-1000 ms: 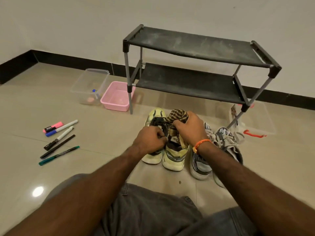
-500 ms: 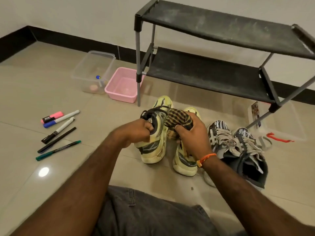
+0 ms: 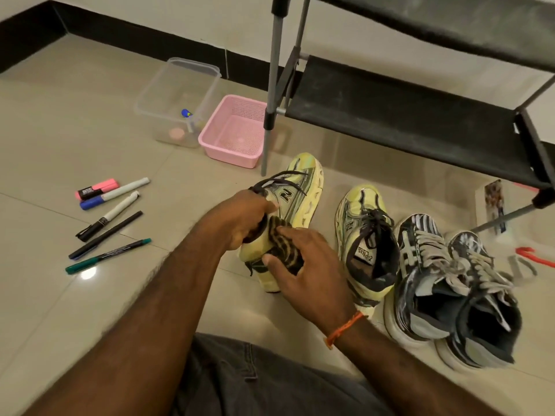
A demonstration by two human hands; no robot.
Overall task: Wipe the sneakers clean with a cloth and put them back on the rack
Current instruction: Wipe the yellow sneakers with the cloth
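Lifted and tipped sideways since before, yellow sneaker (image 3: 295,199) gripped by left hand (image 3: 243,219), right hand (image 3: 306,265) pressing striped cloth (image 3: 282,244) against its heel

Two sneakers (image 3: 365,235) are pale yellow-green with black laces, the cloth (image 3: 285,247) is striped dark brown and tan, and the basket (image 3: 237,133) is pink.

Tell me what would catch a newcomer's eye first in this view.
The two hands at centre: the left hand grips a yellow sneaker tipped on its side, and the right hand presses a striped cloth against its heel. Its mate and a grey pair stand on the floor to the right, below the black rack. Markers lie at left.
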